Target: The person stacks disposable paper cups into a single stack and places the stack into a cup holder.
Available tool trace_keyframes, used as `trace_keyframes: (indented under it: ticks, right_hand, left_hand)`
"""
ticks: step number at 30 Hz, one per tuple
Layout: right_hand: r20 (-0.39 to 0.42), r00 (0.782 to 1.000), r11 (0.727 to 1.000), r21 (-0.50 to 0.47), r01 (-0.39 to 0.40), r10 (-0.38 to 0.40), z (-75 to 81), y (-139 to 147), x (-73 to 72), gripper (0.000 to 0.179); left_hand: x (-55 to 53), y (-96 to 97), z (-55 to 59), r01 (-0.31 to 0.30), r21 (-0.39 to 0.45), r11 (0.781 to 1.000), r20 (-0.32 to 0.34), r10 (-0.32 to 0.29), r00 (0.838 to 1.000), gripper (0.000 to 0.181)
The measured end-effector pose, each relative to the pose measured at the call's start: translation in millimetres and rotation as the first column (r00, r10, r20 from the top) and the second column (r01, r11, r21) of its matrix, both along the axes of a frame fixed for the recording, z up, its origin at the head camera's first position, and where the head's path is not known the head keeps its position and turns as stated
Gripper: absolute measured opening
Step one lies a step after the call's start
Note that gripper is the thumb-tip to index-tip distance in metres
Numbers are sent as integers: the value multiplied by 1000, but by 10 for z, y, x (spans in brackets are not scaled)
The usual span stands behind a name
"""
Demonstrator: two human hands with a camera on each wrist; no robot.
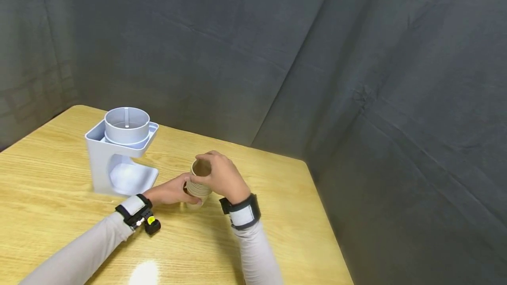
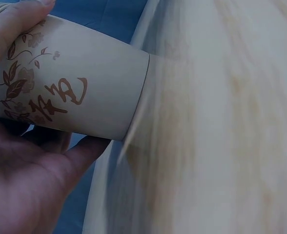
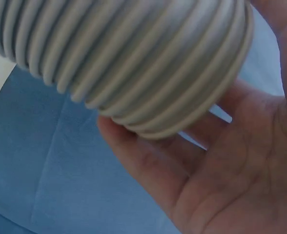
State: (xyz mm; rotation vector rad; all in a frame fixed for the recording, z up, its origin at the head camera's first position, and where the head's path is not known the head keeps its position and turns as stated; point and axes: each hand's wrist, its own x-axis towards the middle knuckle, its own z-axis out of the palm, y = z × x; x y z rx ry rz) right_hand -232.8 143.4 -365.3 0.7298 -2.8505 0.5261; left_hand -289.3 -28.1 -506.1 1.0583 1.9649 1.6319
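Note:
A stack of nested paper cups point(image 1: 196, 189), cream-coloured, stands between both hands on the table. My left hand point(image 1: 172, 191) grips the lower part of the stack, thumb on one side and fingers on the other. In the left wrist view the outermost paper cup point(image 2: 104, 73) shows a brown floral print and written characters. From above, my right hand point(image 1: 225, 177) holds the stack by its upper rims. The right wrist view shows many close-set rims point(image 3: 133, 63) with fingers around the top end. Whether the stack's base touches the table is hard to tell.
Left of the hands stands a pale grey plastic stand point(image 1: 99, 162) with a round open container point(image 1: 126, 133) on top and a rounded ledge below. The wooden table point(image 1: 277, 232) ends at a dark grey cloth point(image 1: 190, 56) behind and on the right.

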Motion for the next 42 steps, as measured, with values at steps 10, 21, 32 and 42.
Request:
trace_keyframes:
  ticks: [10,21,32,42]
  right_hand:
    - [82,995,962,-265,67,-47,-201,150,-92,63]
    - [81,982,803,-566,188,-173,-811,-41,6,54]
    - [73,975,577,-796,183,-209,-864,-452,-36,42]
    - [-61,976,601,-795,78,-207,-188,-750,-293,43]
  left_hand:
    - [67,-146,31,-67,3,998,10,67,998,97]
    - [419,22,362,-435,243,867,-17,452,892,56]
    - [428,131,501,-630,188,754,-27,645,764,57]
    - [197,-109,1303,-654,354,668,-115,726,678,42]
